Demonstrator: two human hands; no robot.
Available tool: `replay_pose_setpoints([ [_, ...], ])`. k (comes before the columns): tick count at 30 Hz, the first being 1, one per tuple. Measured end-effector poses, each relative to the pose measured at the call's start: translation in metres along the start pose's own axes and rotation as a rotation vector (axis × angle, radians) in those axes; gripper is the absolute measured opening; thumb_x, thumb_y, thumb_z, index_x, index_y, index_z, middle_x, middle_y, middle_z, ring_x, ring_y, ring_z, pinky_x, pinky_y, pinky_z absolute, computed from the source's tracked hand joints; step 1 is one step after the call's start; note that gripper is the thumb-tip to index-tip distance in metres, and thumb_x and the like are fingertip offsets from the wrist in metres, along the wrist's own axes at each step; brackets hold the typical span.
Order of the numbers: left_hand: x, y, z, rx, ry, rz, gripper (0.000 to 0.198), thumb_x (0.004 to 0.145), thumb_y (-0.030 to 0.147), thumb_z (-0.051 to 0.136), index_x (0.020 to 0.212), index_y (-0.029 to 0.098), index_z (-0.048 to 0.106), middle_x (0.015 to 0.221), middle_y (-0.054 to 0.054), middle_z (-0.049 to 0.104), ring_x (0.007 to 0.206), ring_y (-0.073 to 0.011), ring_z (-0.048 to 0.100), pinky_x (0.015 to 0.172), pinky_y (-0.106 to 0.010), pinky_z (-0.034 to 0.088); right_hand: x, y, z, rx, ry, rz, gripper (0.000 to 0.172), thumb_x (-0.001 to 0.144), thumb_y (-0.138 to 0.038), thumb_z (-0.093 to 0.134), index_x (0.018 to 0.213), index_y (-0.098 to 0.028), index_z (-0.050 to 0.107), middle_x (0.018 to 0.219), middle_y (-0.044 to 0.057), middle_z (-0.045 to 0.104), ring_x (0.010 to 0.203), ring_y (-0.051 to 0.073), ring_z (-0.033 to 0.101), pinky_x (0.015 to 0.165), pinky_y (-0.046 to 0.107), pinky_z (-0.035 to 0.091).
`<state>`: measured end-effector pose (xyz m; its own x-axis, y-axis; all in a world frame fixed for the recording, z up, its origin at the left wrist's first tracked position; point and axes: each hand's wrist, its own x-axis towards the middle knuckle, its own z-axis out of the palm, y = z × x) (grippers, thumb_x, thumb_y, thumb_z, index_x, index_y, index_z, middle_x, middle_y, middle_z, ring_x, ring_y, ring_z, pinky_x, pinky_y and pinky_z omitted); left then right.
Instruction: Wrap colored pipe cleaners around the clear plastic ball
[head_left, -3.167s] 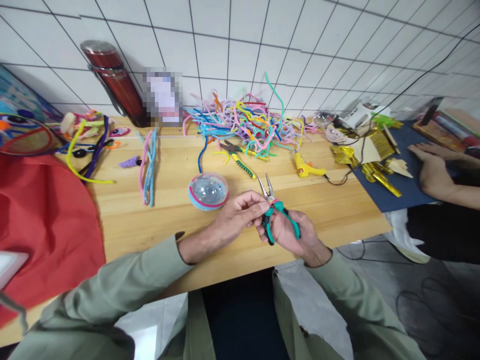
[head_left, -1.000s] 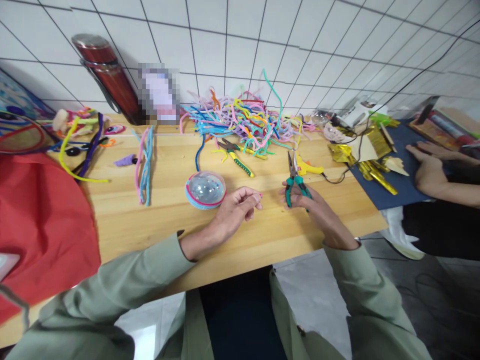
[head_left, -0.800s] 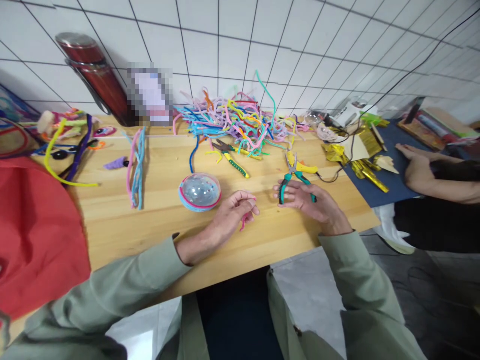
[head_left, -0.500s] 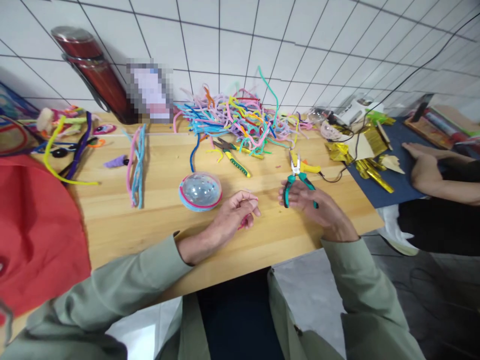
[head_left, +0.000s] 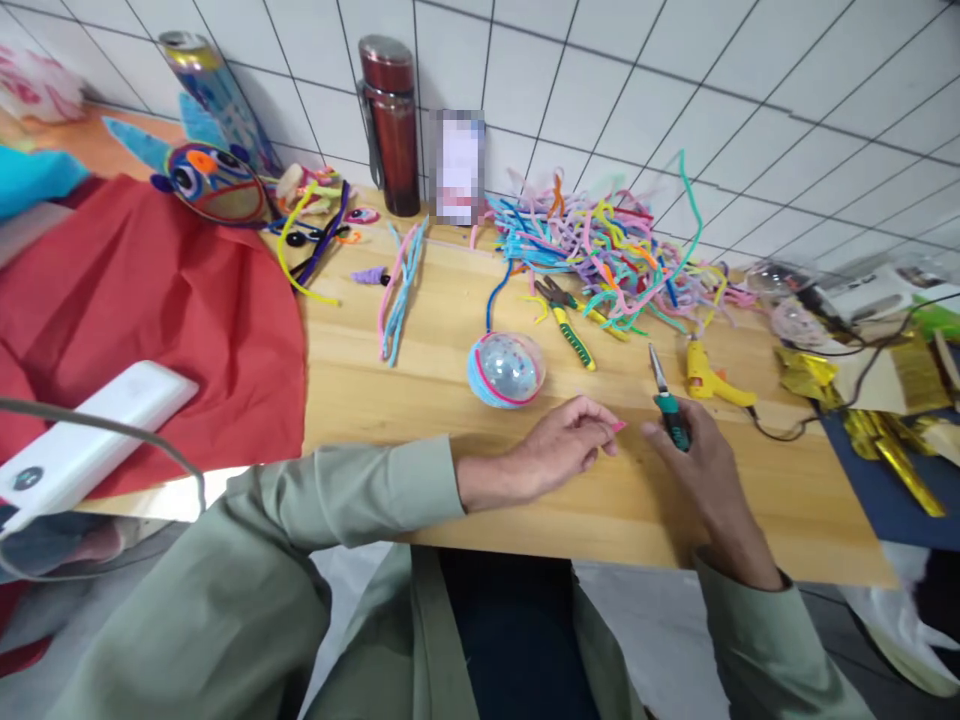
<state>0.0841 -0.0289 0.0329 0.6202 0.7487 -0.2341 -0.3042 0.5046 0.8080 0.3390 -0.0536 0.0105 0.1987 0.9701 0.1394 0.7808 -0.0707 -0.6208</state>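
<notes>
My right hand (head_left: 694, 450) grips green-handled needle-nose pliers (head_left: 667, 405), jaws pointing up and away over the wooden table (head_left: 450, 360). My left hand (head_left: 570, 440) rests on the table just left of it, fingers pinched on a short pink pipe cleaner piece (head_left: 617, 426). A clear half-sphere rimmed with pink and blue pipe cleaner (head_left: 506, 368) sits just beyond my left hand. A big heap of coloured pipe cleaners (head_left: 600, 245) lies at the back.
Second pliers with yellow-green handles (head_left: 568, 325) and a yellow glue gun (head_left: 709, 375) lie near the heap. A red flask (head_left: 390, 125) stands by the wall. Red cloth (head_left: 150, 300), a white device (head_left: 82, 435) and gold foil (head_left: 885, 420) flank the table.
The view has swung left, so the other person's hands left the frame. My right hand still holds the pliers, now closer to my left hand, which keeps pinching the pink piece.
</notes>
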Motion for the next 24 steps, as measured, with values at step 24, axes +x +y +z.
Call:
replay_pose_setpoints([
  [24, -0.004, 0.002, 0.0, 0.048, -0.026, 0.154, 0.017, 0.093, 0.032, 0.074, 0.097, 0.019, 0.065, 0.093, -0.003, 0.076, 0.073, -0.0116, 0.062, 0.073, -0.028, 0.049, -0.028, -0.064, -0.005, 0.36, -0.135, -0.036, 0.03, 0.1, -0.057, 0.067, 0.108, -0.029, 0.076, 0.112, 0.006, 0.076, 0.109, 0.029, 0.071, 0.101, 0.046, 0.056],
])
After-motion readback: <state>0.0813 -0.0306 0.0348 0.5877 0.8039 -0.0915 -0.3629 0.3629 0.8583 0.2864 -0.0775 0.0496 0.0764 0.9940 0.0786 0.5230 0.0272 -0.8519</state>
